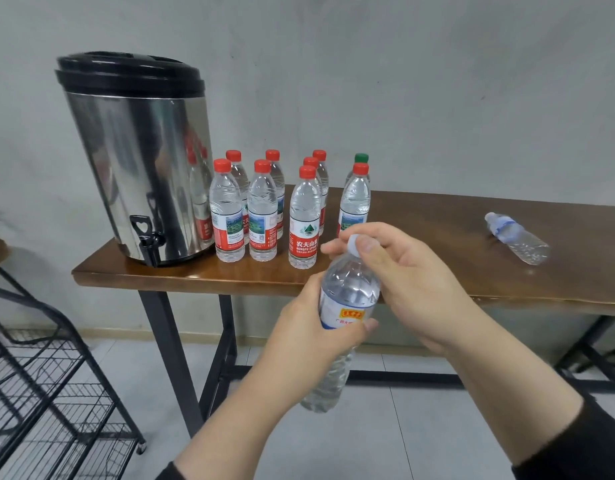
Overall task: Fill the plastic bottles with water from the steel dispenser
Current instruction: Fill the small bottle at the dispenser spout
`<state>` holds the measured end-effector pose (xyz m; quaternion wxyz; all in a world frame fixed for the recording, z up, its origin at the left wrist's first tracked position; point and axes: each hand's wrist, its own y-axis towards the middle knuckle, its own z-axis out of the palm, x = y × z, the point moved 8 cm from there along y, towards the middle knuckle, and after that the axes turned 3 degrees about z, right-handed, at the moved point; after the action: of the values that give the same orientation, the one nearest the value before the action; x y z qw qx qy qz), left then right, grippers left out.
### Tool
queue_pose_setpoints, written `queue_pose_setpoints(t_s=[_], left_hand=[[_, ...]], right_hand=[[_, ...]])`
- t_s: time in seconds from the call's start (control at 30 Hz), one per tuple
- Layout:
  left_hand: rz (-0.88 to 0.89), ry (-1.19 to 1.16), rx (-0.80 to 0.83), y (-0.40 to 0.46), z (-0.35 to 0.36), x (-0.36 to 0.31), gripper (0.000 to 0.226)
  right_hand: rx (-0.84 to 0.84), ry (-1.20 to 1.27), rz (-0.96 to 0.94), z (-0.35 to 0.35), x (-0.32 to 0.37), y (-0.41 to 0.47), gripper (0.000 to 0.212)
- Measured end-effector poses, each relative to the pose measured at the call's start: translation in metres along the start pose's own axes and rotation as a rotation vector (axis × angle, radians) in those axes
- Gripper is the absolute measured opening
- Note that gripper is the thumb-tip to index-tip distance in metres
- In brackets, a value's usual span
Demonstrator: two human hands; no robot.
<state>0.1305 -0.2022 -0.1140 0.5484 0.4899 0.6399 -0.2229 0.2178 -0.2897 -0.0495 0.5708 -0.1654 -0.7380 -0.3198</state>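
Grey wall behind, wood table (pixel 437 216) on black legs, pale tile floor. Steel dispenser (pixel 136 161) with black lid sits on the table's left end, black tap (pixel 147 242) low on its front, hanging just past the table edge. Right of it, a cluster of capped bottles (pixel 262 209) stands upright, red caps on all but one green-capped bottle (pixel 361 159) at the back right; they look filled, most with red-and-white labels. Far right on the table, a clear bottle (pixel 517 237) lies on its side, well apart from the rest. Held bottle (pixel 347 299) is in front of the table edge, off the surface, tilted slightly, with water inside. Left hand (pixel 316 327) wraps its middle at the label, fingers curled round it. Right hand (pixel 396 268) is at the top, thumb and fingers pinching the pale cap (pixel 353 244). Black wire rack (pixel 46 393) on castors at lower left. Dark sleeves on both forearms.
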Motion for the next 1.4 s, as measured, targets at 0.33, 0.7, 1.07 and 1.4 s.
queue_pose_setpoints(t_s=[0.33, 0.7, 1.07, 1.4], left_hand=[[0.028, 0.005, 0.048, 0.011, -0.001, 0.004, 0.049], [0.12, 0.002, 0.022, 0.058, 0.039, -0.014, 0.052], [0.085, -0.153, -0.034, 0.195, 0.129, -0.023, 0.062], [0.039, -0.135, -0.153, 0.31, 0.191, 0.033, 0.062]], right_hand=[[0.045, -0.081, 0.036, -0.004, -0.001, 0.002, 0.034], [-0.234, -0.139, -0.061, -0.058, 0.013, 0.006, 0.021], [-0.554, -0.419, 0.07, -0.235, -0.063, 0.044, 0.039], [-0.538, -0.933, 0.292, -0.374, -0.142, 0.107, 0.047]])
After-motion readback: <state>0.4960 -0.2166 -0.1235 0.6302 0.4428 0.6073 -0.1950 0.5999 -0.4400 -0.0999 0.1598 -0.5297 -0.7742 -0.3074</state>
